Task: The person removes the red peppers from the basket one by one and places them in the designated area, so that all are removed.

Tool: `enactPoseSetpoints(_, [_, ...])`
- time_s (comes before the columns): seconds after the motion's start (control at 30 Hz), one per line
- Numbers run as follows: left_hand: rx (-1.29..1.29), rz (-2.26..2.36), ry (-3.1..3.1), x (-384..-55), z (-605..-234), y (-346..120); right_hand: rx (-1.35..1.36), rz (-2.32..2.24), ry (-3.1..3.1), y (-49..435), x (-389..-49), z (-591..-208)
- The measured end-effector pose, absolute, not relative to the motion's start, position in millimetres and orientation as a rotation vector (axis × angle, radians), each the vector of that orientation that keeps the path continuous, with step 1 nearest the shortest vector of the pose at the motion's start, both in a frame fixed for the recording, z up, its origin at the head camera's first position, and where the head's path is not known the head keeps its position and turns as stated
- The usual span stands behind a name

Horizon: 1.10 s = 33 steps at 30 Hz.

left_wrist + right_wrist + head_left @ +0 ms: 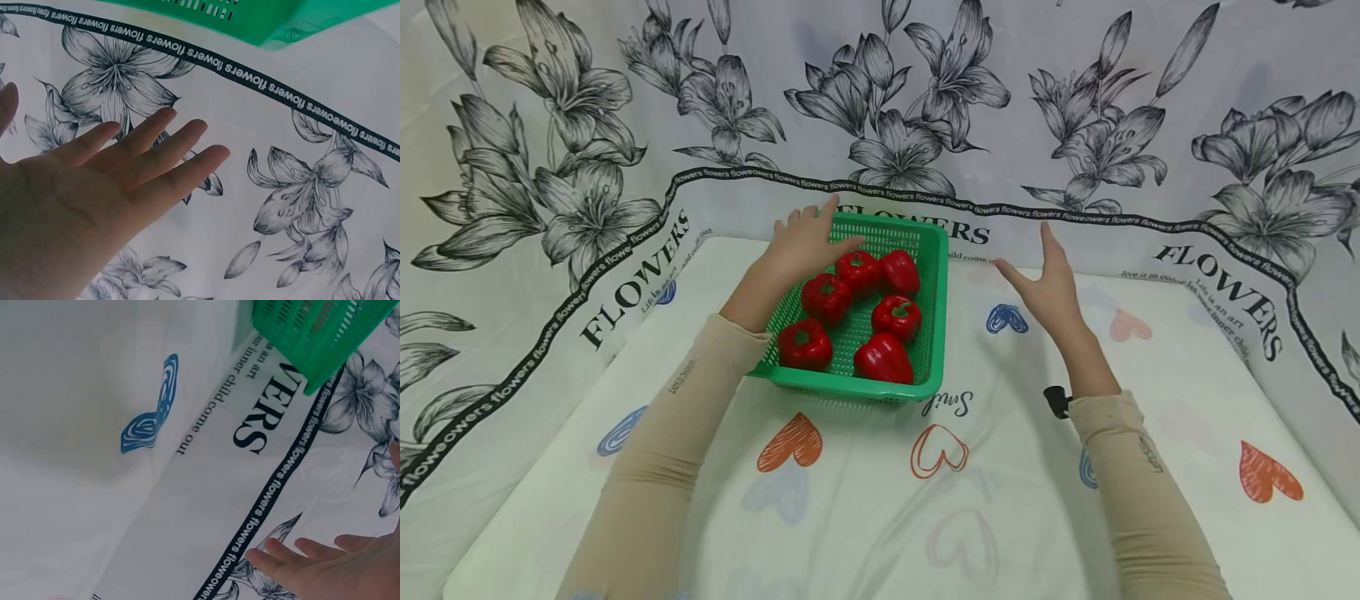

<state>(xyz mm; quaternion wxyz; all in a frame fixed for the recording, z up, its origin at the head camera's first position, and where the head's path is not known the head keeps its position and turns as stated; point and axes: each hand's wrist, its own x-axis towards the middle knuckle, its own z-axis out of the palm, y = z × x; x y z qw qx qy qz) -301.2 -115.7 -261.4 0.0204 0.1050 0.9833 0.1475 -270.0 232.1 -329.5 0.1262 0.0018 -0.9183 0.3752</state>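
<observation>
A green plastic basket [942,317] with perforated walls stands on the white cloth, and several red bell peppers [883,358] lie inside it. My left hand [805,242] is over the basket's far left side, its fingers spread and nothing held; whether it touches the rim I cannot tell. In the left wrist view that hand [119,181] shows an open palm, apart from the basket's green wall [250,25]. My right hand [1048,287] hovers to the right of the basket, thumb and fingers apart, holding nothing. Its straight fingers also show in the right wrist view [331,562].
The table's white cloth [1015,500] carries printed hearts and words. Behind it rises a white curtain [880,100] with black flower prints, its dark lettered band running along the back and sides. A small black object [1057,402] sits at the right wrist.
</observation>
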Motion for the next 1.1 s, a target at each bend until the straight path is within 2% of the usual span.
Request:
enactPoseSetpoints(0.5, [0.211, 0.751, 2.973, -273.4, -255.2, -167.1, -0.113, 1.438, -2.595, 235.3, -259.1, -340.5])
enactPoseSetpoints(0.87, [0.122, 0.812, 2.900, -267.4, -275.9, -214.3, -0.136, 1.542, -2.537, 234.5, -254.4, -347.6])
enactPoseSetpoints(1.1, [0.156, 0.871, 2.802, -268.0, -292.2, -231.8, -0.140, 1.590, -2.508, 231.5, -254.4, -352.4])
